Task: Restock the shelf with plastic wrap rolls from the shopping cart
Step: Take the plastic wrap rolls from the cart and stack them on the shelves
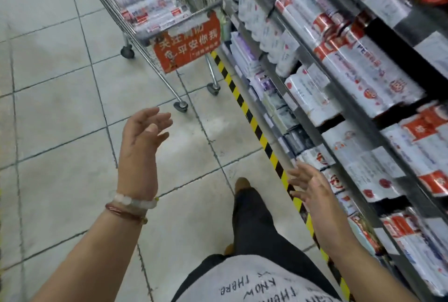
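A metal shopping cart (135, 32) stands ahead at the upper middle, with several plastic wrap rolls (150, 8) lying in its basket. The shelf (312, 117) runs along the right, stocked with red-and-white wrap rolls (363, 69). My left hand (143, 141) hovers over the floor below the cart, fingers spread and relaxed, holding nothing. My right hand (312, 190) hangs near the shelf's lower tier, fingers straight and empty. Both hands are well short of the cart.
A red sign (186, 44) hangs on the cart's near end. Yellow-black hazard tape (257, 127) marks the floor along the shelf base. My leg and shoe (244, 187) point forward. Grey tiled floor (60, 107) stretches to the left.
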